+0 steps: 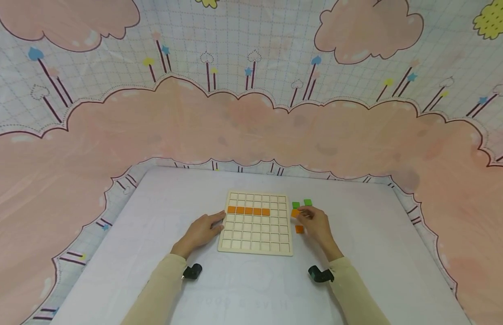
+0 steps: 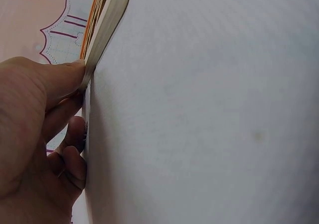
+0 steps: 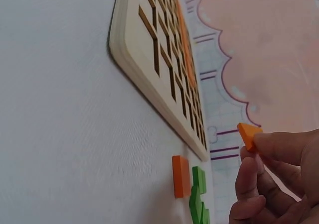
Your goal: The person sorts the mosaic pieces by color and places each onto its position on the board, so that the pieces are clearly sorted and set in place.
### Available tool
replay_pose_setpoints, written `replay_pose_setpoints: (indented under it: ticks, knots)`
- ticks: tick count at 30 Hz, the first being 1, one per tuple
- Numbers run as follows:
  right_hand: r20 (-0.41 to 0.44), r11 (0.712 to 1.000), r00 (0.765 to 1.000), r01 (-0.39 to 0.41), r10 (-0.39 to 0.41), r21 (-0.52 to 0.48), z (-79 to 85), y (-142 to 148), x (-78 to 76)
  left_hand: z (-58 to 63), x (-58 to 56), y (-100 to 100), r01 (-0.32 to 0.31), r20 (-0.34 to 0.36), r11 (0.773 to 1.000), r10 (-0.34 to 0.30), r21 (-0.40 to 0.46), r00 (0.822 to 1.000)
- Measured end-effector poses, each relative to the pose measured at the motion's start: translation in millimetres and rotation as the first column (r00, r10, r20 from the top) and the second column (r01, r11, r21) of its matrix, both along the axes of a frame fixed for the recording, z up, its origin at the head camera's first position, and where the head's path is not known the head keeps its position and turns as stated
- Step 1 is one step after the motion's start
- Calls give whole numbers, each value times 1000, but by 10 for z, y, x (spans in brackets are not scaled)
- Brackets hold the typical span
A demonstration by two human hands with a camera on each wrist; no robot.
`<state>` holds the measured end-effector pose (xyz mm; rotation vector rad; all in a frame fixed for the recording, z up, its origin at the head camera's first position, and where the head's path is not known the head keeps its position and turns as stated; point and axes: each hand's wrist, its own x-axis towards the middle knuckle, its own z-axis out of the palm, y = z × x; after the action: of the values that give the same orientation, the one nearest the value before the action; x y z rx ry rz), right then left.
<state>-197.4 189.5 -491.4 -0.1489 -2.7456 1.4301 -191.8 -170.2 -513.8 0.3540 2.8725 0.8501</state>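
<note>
At left, our relaxed left hand [image 1: 200, 231] touches the board [image 1: 253, 227]. Our right hand [image 1: 315, 223] pinches an orange tile [image 3: 247, 134], best held level.

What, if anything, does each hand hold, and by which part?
The right hand pinches an orange tile by its edge; the left hand only touches the board's left side.

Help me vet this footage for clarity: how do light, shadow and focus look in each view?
Head: even light, faint shadow beside the right hand, lines on the board readable. Left wrist: dimmer, the table soft-looking, a shadow beside the left hand. Right wrist: also dim, soft shadow near the loose orange tile; no strong glare.
</note>
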Motion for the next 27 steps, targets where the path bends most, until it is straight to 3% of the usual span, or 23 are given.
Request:
replay_pose_setpoints:
  ticks: [21, 27]
  knots:
    - [-23, 998, 1000, -22, 21, -58, 29, -328, -83, 3, -9, -5, 5, -4, 1000, -5, -5, 1000]
    - [-9, 999, 1000, -15, 14, -43, -34, -403, -160, 11, -9, -4, 3, -1, 1000, -3, -5, 1000]
